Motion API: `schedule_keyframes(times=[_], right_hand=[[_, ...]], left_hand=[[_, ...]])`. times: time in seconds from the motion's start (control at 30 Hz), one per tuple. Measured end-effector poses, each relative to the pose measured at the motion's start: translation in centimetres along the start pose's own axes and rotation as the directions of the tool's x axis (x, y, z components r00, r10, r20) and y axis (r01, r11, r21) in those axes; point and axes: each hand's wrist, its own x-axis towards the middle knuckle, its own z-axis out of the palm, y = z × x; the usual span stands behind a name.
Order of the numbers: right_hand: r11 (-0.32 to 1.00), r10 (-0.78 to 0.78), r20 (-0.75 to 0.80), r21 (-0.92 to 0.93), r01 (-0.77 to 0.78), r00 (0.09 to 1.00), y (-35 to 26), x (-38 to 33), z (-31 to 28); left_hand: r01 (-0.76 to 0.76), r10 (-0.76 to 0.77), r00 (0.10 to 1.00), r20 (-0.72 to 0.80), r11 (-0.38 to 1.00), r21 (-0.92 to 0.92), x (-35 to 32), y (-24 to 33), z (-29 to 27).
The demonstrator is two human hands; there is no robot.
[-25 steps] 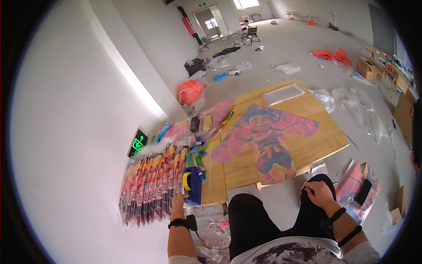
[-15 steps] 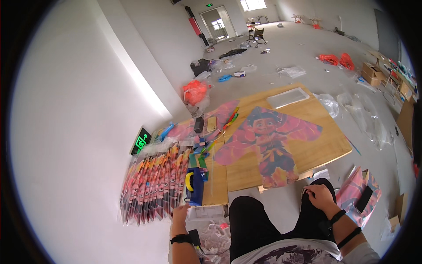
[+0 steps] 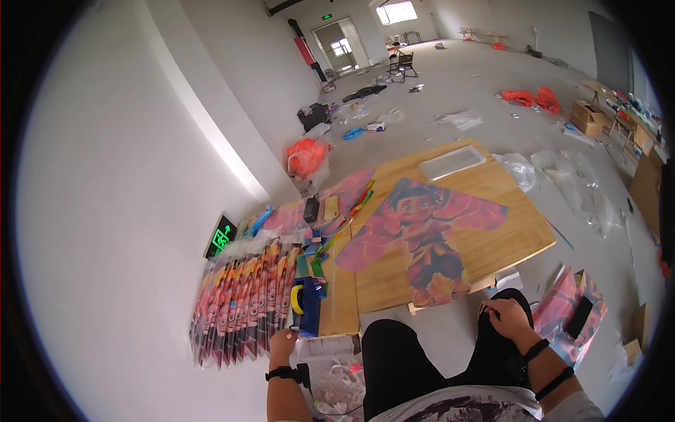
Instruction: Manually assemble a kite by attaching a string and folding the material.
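Left hand [image 3: 283, 343] down at the table's [image 3: 492, 246] near corner, right beside my blue tape dispenser [image 3: 309, 315] with its yellow roll [image 3: 297, 300]! Right hand [image 3: 508, 318] rests on my knee [image 3: 519, 295]. The winged character sheet [image 3: 425, 235] spreads flat, a phone [image 3: 331, 206] lies beyond its left wing, and plastic-wrapped prints [image 3: 242, 309] bunch along my left.

A pale short-sleeved T-shirt [image 3: 394, 402] with a dark purplish print [image 3: 460, 409] meets black trousers [image 3: 395, 359]. The left wrist [image 3: 283, 361] wears a black band [image 3: 280, 373] with a boxy black module [image 3: 303, 373]; two black straps [image 3: 555, 384] circle the right forearm [image 3: 548, 366]. Both hands [image 3: 508, 318] are bare.
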Motion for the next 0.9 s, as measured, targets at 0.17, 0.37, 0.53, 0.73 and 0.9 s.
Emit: schedule_keyframes(times=[0.17,0.37,0.53,0.73,0.9], right_hand=[[0.999,-0.044,-0.027,0.006,0.045,0.999,0.2,-0.3,0.0],[0.999,-0.051,-0.01,-0.014,0.051,0.999,1.6,-0.7,-0.1],[0.888,0.04,0.272,0.431,-0.159,0.961,-3.6,3.7,1.5],[0.562,-0.264,0.102,0.825,0.067,0.959,-15.2,5.4,0.1],[0.553,-0.284,0.072,0.827,0.102,0.956,-13.2,4.3,0.8]], left_hand=[[-0.005,-0.07,0.982,0.177,0.919,0.394,-1.1,-4.1,0.6],[-0.029,0.12,0.988,0.096,0.759,-0.651,-8.2,12.7,-6.1],[-0.132,0.552,0.833,0.022,0.237,-0.962,-13.4,25.1,-10.2],[-0.043,0.768,0.64,0.021,0.064,-0.997,-13.6,33.5,-9.5],[-0.183,0.807,0.588,0.056,0.201,-0.962,-13.1,34.7,-7.4]])
